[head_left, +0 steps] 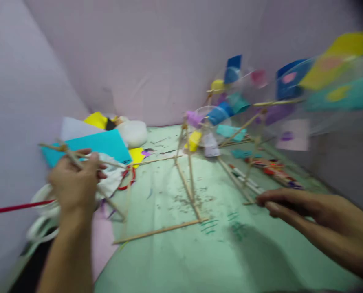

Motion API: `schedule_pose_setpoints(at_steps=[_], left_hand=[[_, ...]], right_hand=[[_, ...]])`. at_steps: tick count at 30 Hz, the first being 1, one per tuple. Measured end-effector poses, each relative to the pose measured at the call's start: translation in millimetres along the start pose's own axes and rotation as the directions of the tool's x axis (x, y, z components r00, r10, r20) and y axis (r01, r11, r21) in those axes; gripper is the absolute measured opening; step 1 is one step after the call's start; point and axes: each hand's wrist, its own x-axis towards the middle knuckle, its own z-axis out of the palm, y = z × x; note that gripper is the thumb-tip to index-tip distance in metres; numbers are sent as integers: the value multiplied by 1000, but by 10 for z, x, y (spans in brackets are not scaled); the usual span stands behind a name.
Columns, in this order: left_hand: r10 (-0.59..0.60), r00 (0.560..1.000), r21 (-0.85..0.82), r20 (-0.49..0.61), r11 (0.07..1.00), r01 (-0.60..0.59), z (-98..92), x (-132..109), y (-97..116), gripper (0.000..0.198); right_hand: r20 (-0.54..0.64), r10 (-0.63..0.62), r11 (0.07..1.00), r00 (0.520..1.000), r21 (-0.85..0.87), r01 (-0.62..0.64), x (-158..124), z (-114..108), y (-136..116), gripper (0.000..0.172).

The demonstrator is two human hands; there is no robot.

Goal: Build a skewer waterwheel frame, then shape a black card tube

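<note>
My left hand (75, 179), at the left, is closed around thin wooden sticks near the top of a stick frame (157, 232). The sticks meet at a bound joint (63, 147) just above my fingers. My right hand (315, 219) reaches in from the right with its fingers stretched out. Its fingertips are at the bottom corner of another stick stand (245, 191); whether they touch it is unclear. That stand carries a wheel of clear plastic with coloured paper pieces (331, 81), blurred. Behind it is a smaller wheel with paper blades (219, 114).
A green-covered table (169, 264) with dark marks meets pale walls. At the left lie a blue sheet (98, 144), crumpled white material (112, 175), red-handled scissors (132, 179) and a red stick (19, 207). A patterned wrapper (276, 173) and pens (245, 179) are at the right.
</note>
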Motion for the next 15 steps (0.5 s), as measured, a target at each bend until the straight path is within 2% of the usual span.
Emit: schedule_pose_setpoints(at_steps=[2, 4, 6, 8, 10, 13, 15], left_hand=[[-10, 997, -89, 76, 996, 17, 28, -117, 67, 37], [-23, 997, -107, 73, 994, 30, 39, -162, 30, 42], [-44, 995, -110, 88, 992, 53, 25, -176, -38, 42], [-64, 989, -138, 131, 987, 82, 10, -196, -89, 39], [-73, 980, -185, 186, 977, 108, 11, -230, -113, 33], [-62, 966, -225, 253, 967, 121, 42, -282, -121, 28], [-48, 964, -233, 263, 966, 111, 67, -302, -127, 28]], right_hand=[[68, -159, 985, 985, 79, 154, -50, 274, -321, 19], [194, -368, 915, 910, 252, 316, -1, 540, -722, 18], [296, -470, 863, 831, 353, 362, 153, 811, -1106, 20], [329, -490, 859, 807, 343, 381, 367, 1097, -1390, 22], [354, -510, 856, 784, 299, 421, 568, 1375, -1549, 27], [386, -515, 856, 765, 266, 442, 736, 1695, -1628, 35], [424, -518, 855, 743, 245, 457, 760, 1808, -1644, 37]])
